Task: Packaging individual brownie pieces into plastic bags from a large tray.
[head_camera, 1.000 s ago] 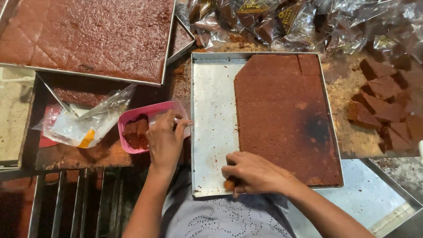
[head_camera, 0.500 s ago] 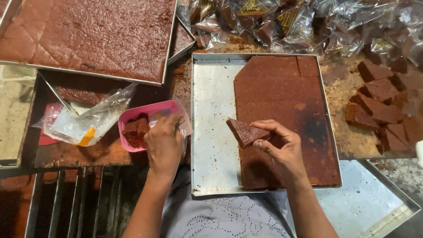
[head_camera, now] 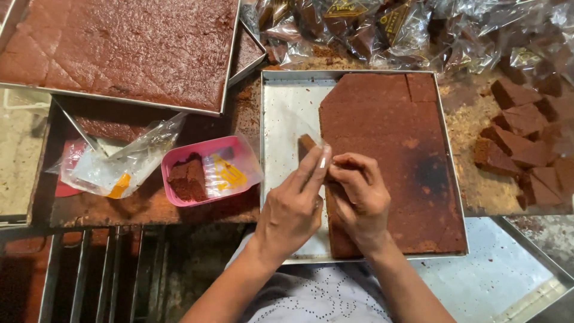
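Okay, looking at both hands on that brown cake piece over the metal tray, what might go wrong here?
1. The cake piece, pinched between the left hand and right hand, looks soft and could crumble or break; crumbs already cover the table.
2. If it slips, it would likely drop onto the metal tray or dent the cut slab.
3. The clear wrapper at the fingers could tear or trap crumbs.

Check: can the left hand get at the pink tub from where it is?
Probably yes. The left hand is at the cake piece over the tray; the pink tub sits open beside it, nothing between.
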